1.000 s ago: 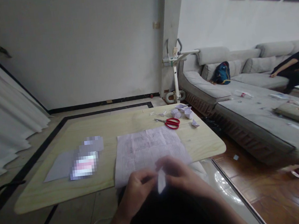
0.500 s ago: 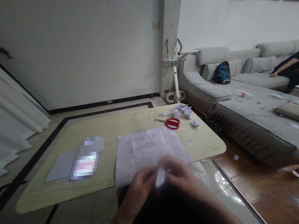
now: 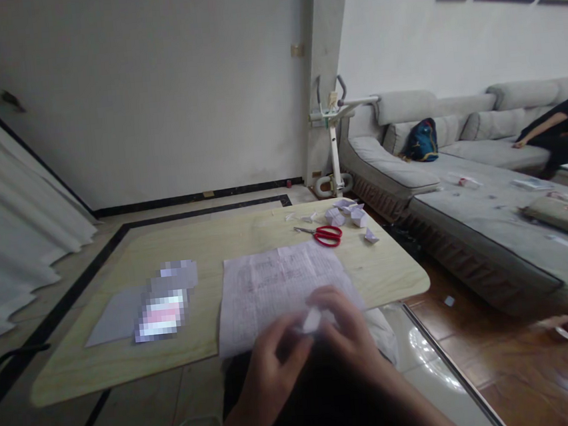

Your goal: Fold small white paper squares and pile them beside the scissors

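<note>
Between my two hands is a small piece of folded white paper (image 3: pixel 312 319), slightly blurred. My left hand (image 3: pixel 274 356) pinches it from the left, thumb and fingers closed on its edge. My right hand (image 3: pixel 344 328) grips its right side, the index finger curled over the top. Both hands are held above the near edge of a large creased sheet of paper (image 3: pixel 276 287) with faint print or writing. Beyond that sheet lie red-handled scissors (image 3: pixel 327 235), with several folded paper pieces (image 3: pixel 334 217) behind and to their right.
The wooden table (image 3: pixel 206 237) has rounded corners. White paper (image 3: pixel 111 320) and a pixelated, blurred-out item (image 3: pixel 165 305) lie on its left. To the right stands a grey sofa (image 3: pixel 513 244) with a blue backpack (image 3: pixel 422 141); a person's arm (image 3: pixel 540 128) shows at its far end.
The folded paper has risen a little and turned in my fingers. My right hand has shifted slightly right, and my left-hand fingers have changed their hold.
</note>
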A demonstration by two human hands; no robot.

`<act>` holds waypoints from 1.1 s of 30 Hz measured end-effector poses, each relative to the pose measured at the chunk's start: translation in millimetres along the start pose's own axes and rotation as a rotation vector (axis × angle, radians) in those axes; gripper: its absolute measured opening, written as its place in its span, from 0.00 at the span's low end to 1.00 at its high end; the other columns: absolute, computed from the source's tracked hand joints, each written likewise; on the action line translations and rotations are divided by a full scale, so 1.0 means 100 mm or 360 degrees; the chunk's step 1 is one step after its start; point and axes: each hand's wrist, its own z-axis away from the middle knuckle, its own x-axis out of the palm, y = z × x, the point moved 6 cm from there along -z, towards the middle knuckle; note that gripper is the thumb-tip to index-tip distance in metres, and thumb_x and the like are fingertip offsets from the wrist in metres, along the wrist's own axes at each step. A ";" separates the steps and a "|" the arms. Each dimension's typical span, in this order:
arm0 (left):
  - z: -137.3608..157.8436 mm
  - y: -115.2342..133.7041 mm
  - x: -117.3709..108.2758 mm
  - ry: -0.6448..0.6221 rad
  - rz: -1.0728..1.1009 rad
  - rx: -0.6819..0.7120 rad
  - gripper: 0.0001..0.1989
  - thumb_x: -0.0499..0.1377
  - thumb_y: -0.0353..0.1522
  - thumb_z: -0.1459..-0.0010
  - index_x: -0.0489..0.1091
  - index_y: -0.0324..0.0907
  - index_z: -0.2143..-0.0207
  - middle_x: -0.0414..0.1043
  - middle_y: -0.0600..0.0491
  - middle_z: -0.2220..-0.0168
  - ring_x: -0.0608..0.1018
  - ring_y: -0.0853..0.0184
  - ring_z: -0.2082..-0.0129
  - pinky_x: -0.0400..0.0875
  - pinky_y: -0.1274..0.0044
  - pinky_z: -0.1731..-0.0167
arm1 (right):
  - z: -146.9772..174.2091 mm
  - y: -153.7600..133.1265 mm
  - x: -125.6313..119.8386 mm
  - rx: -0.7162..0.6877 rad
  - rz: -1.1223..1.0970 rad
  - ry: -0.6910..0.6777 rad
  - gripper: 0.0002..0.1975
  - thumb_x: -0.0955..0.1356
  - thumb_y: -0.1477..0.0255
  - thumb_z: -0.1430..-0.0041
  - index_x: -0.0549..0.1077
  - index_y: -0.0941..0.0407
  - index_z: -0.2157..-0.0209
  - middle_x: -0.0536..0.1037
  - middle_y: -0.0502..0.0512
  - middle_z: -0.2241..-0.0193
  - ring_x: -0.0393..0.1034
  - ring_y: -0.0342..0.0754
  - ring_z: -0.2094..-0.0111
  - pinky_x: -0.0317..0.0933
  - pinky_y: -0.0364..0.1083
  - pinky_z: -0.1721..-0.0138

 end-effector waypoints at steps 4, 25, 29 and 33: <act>0.00 0.08 0.00 0.0089 -0.0185 0.0265 0.11 0.62 0.28 0.44 0.73 0.47 0.57 0.78 0.55 0.63 0.79 0.65 0.66 0.75 0.77 0.65 | 0.03 0.02 0.03 0.0004 -0.0046 0.0027 0.10 0.65 0.77 0.41 0.71 0.52 0.58 0.71 0.53 0.61 0.67 0.50 0.59 0.62 0.48 0.57; 0.03 0.23 -0.02 0.0152 -0.0616 0.0862 0.11 0.57 0.24 0.39 0.70 0.43 0.55 0.77 0.51 0.63 0.79 0.64 0.64 0.75 0.75 0.63 | 0.11 0.07 0.11 0.0195 -0.0239 0.0052 0.07 0.65 0.71 0.36 0.70 0.50 0.56 0.72 0.52 0.61 0.67 0.48 0.58 0.63 0.45 0.57; 0.03 0.21 -0.01 0.0160 -0.0465 0.0788 0.13 0.58 0.23 0.40 0.69 0.45 0.54 0.75 0.50 0.59 0.77 0.65 0.62 0.74 0.76 0.62 | 0.09 0.05 0.12 0.0259 -0.0339 0.0075 0.05 0.66 0.70 0.37 0.71 0.51 0.59 0.72 0.51 0.62 0.67 0.47 0.59 0.63 0.45 0.58; -0.01 0.15 -0.03 0.0226 -0.0173 0.0590 0.09 0.61 0.26 0.41 0.71 0.46 0.59 0.73 0.53 0.58 0.77 0.67 0.63 0.73 0.78 0.65 | 0.06 0.04 0.17 0.0394 -0.0457 -0.0024 0.04 0.67 0.68 0.39 0.71 0.53 0.63 0.73 0.50 0.67 0.68 0.47 0.63 0.63 0.45 0.61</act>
